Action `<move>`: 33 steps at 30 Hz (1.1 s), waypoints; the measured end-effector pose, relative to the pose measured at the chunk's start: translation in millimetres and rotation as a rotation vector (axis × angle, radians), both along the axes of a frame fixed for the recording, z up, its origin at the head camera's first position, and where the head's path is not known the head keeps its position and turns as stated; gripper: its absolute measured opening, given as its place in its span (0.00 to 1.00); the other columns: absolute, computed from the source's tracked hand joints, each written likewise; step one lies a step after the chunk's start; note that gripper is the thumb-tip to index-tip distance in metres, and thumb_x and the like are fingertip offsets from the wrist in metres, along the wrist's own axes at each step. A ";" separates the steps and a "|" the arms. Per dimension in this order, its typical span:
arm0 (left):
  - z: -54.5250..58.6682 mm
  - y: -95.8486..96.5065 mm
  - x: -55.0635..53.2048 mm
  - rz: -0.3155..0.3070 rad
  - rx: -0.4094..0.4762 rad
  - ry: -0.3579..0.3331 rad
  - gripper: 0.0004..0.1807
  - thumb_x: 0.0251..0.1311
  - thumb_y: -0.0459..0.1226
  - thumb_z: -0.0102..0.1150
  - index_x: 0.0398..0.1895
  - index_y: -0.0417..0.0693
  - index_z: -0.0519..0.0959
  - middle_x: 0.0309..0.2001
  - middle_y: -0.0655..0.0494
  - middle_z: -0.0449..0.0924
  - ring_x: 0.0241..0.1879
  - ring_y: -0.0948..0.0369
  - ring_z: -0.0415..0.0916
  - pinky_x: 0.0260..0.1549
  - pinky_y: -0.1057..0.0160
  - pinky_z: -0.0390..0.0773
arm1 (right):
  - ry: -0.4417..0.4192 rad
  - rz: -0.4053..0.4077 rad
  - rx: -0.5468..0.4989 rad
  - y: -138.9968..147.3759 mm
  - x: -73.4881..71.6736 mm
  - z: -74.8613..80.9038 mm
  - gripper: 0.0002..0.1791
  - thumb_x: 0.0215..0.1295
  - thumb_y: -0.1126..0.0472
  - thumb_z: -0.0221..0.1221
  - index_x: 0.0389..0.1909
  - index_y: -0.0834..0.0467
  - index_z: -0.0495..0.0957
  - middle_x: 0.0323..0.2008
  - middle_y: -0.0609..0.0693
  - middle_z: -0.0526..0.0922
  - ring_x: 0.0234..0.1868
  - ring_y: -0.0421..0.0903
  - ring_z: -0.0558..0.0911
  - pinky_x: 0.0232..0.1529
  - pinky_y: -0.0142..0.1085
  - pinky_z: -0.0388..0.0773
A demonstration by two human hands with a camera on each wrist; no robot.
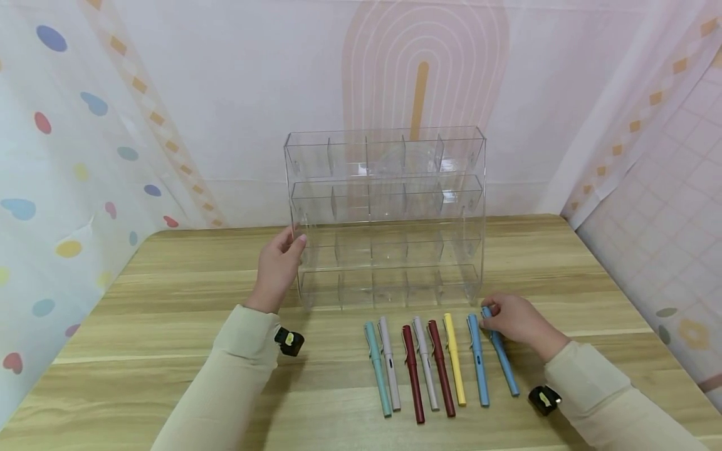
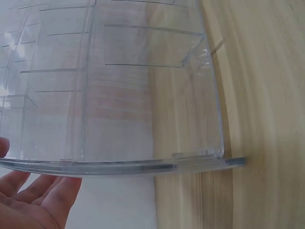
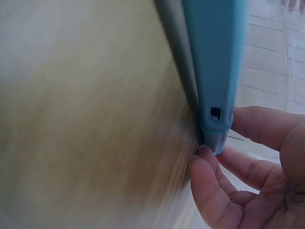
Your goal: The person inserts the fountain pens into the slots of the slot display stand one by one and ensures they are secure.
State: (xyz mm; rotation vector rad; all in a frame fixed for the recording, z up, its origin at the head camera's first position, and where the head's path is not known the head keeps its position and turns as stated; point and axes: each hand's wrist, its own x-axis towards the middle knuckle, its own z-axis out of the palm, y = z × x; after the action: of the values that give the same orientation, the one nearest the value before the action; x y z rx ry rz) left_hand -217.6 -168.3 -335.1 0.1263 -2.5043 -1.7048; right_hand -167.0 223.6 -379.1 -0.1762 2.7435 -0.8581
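A clear acrylic rack [image 1: 389, 269] with tiers of small compartments stands upright toward the back of the table. At its left side panel, my left hand [image 1: 280, 260] grips the edge, thumb in front and fingers behind; in the left wrist view the panel [image 2: 128, 167] runs between thumb and fingers [image 2: 62, 195]. My right hand [image 1: 516, 319] pinches the upper, clip end of the rightmost blue pen [image 1: 504, 363]. In the right wrist view that blue pen [image 3: 217, 62] slants between thumb and fingertips, close over the wooden surface. A second blue pen [image 1: 479, 363] lies just left of it.
Farther left in the same row lie a yellow pen [image 1: 455, 363], two dark red pens [image 1: 414, 376], two lilac pens [image 1: 390, 366] and a teal pen [image 1: 378, 373]. All sit on the wood-grain table [image 1: 169, 326] in front of the rack. Patterned curtains [image 1: 254, 94] hang behind and beside the table.
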 end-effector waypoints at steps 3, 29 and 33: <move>-0.1 0.2 0.0 0.000 0.019 -0.007 0.27 0.73 0.44 0.44 0.72 0.48 0.61 0.65 0.44 0.69 0.61 0.51 0.67 0.55 0.52 0.72 | -0.004 -0.010 -0.001 -0.9 -1.7 0.1 0.22 0.58 0.64 0.63 0.50 0.73 0.74 0.40 0.64 0.80 0.40 0.55 0.79 0.40 0.48 0.76; -5.4 12.9 -8.4 0.047 0.119 -0.032 0.25 0.72 0.41 0.44 0.69 0.44 0.65 0.63 0.43 0.69 0.55 0.51 0.67 0.52 0.55 0.70 | 0.041 -0.209 -0.324 31.7 -9.0 25.1 0.22 0.66 0.65 0.53 0.55 0.75 0.65 0.42 0.63 0.73 0.32 0.44 0.78 0.36 0.41 0.81; -6.2 14.2 -10.4 0.057 0.106 -0.035 0.25 0.72 0.41 0.44 0.69 0.44 0.65 0.64 0.43 0.69 0.57 0.51 0.66 0.54 0.53 0.69 | 0.118 -0.260 -0.404 35.6 -10.3 38.0 0.22 0.66 0.66 0.52 0.56 0.75 0.64 0.39 0.57 0.72 0.30 0.38 0.78 0.35 0.36 0.81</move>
State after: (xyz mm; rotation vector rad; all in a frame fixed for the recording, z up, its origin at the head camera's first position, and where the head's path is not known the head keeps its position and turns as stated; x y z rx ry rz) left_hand -228.0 -154.2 -341.2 0.2360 -2.4101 -1.8281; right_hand -177.2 259.1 -341.0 0.0599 2.7034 -1.5147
